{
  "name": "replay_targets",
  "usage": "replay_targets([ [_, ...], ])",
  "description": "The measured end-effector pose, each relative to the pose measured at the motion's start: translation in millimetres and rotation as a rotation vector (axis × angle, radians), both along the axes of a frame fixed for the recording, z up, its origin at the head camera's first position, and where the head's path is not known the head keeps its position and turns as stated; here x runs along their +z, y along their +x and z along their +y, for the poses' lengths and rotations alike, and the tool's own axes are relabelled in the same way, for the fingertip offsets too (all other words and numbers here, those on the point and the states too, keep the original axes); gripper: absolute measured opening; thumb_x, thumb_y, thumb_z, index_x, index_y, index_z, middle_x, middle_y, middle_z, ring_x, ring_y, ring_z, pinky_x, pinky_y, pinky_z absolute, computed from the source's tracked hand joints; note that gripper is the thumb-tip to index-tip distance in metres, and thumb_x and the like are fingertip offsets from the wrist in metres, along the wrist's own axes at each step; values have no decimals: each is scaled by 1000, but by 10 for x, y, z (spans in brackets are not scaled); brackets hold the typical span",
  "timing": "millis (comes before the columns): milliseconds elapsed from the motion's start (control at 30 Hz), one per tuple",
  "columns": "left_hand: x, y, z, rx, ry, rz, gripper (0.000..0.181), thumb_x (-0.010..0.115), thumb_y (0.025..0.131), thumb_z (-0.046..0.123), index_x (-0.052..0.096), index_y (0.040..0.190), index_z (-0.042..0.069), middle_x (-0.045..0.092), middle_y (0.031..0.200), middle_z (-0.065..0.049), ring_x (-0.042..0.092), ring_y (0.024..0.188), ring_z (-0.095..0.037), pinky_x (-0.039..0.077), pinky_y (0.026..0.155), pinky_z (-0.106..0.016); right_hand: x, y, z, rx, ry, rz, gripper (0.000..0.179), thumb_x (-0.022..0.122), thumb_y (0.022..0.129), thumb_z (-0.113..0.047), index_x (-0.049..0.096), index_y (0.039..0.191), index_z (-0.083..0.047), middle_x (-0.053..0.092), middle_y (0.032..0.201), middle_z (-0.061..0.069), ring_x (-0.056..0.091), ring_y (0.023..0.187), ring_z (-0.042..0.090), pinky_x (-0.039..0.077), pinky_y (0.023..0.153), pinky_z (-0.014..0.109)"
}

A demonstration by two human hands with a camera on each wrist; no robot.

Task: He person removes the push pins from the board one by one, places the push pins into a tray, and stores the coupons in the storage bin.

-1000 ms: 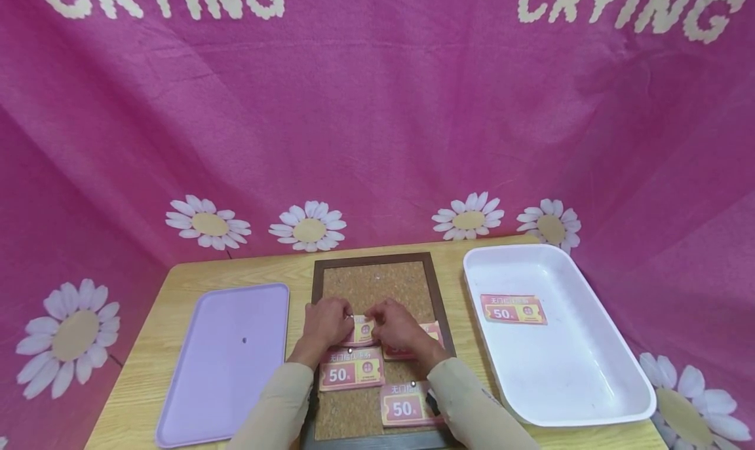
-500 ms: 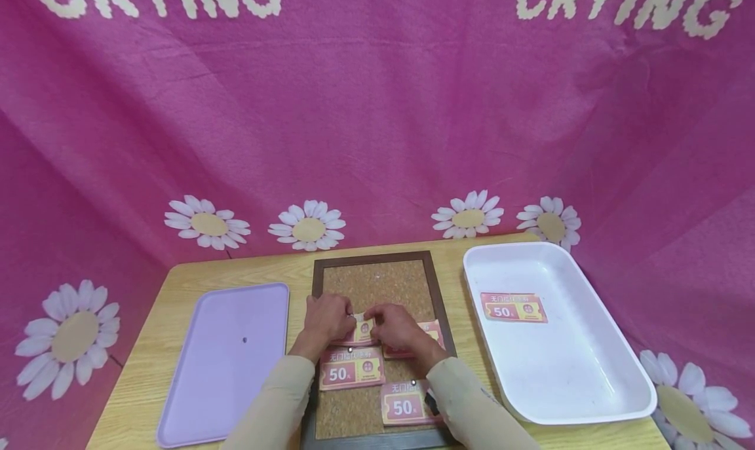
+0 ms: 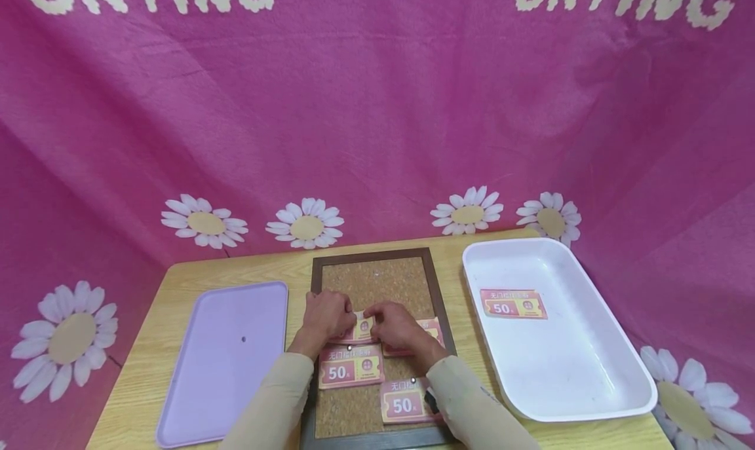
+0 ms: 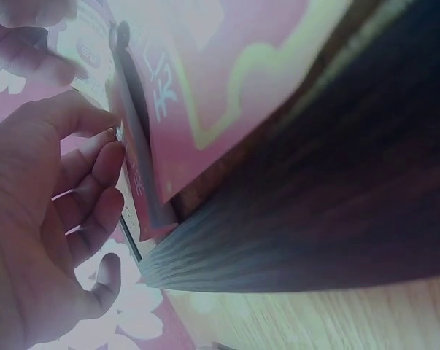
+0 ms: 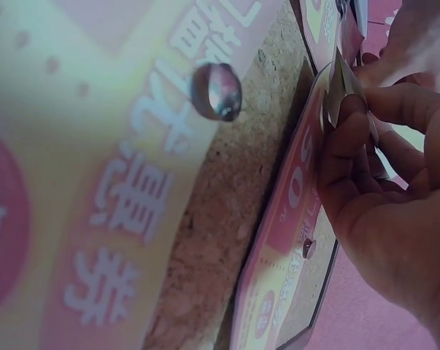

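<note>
Both hands work at a pink-and-yellow paper coupon [image 3: 364,329] on a framed cork board [image 3: 377,286]. At its upper left, my left hand [image 3: 326,318] pinches a small shiny pushpin [image 4: 113,133] between thumb and forefinger, against the paper. My right hand [image 3: 396,325] pinches the coupon's right part, and the paper bends up at the fingers in the right wrist view. Just below it lies a coupon [image 3: 350,367] marked 50, with a pin [image 3: 350,348] at its top edge. Another pinned coupon [image 3: 401,404] is at the lower right; a further one [image 3: 434,330] is partly hidden behind my right hand.
Left of the board lies a purple tray [image 3: 230,365] with a small dark spot on it. At the right, a deep white tray [image 3: 580,365] holds a single coupon [image 3: 513,304]. A pink flowered cloth [image 3: 377,142] hangs behind the wooden table [image 3: 259,270].
My left fingers have moved slightly in over the coupon's left part, covering more of it. The right hand keeps its hold almost unmoved, and the head view has shifted a little.
</note>
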State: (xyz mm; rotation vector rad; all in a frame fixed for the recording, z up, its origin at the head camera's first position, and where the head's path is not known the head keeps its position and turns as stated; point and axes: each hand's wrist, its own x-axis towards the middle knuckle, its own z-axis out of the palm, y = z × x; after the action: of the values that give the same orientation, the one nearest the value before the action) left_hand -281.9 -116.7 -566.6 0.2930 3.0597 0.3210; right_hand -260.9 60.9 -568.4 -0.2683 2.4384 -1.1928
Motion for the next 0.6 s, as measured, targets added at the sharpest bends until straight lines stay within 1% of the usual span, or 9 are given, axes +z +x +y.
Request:
replay_targets([
  [200, 11, -17, -12, -13, 21, -21, 12, 68, 76, 29, 64, 64, 27, 58, 62, 12, 54, 76, -15, 34, 81, -44, -1, -14, 4, -2, 26, 6, 40, 66, 79, -5, 65, 118, -14, 60, 98, 1, 55, 83, 16, 43, 70, 30],
  [233, 8, -23, -19, -13, 20, -25, 12, 68, 76, 30, 64, 65, 27, 58, 62, 12, 54, 76, -15, 34, 81, -44, 0, -14, 5, 1, 27, 11, 40, 66, 79, -5, 66, 118, -14, 60, 98, 1, 55, 83, 16, 43, 70, 29],
  [433, 19, -41, -44, -23, -2, -32, 11, 72, 72, 32, 63, 66, 28, 60, 65, 13, 54, 74, -13, 34, 78, -43, -8, -14, 13, 5, 35, 39, 40, 67, 77, -6, 67, 116, -14, 61, 106, 3, 56, 91, 17, 43, 78, 32],
  [533, 19, -52, -38, -39, -3, -43, 10, 71, 72, 31, 64, 67, 28, 61, 67, 12, 55, 73, -13, 38, 78, -41, -10, -9, 14, 1, 38, 39, 40, 67, 77, -6, 67, 116, -15, 62, 111, 3, 56, 95, 18, 43, 81, 33],
  [600, 16, -58, -34, -43, 6, -56, 8, 71, 73, 29, 64, 68, 26, 61, 67, 11, 55, 71, -13, 42, 75, -38, -16, -7, 14, 0, 37, 38, 40, 67, 77, -7, 67, 116, -15, 62, 112, 4, 55, 95, 18, 43, 81, 33],
])
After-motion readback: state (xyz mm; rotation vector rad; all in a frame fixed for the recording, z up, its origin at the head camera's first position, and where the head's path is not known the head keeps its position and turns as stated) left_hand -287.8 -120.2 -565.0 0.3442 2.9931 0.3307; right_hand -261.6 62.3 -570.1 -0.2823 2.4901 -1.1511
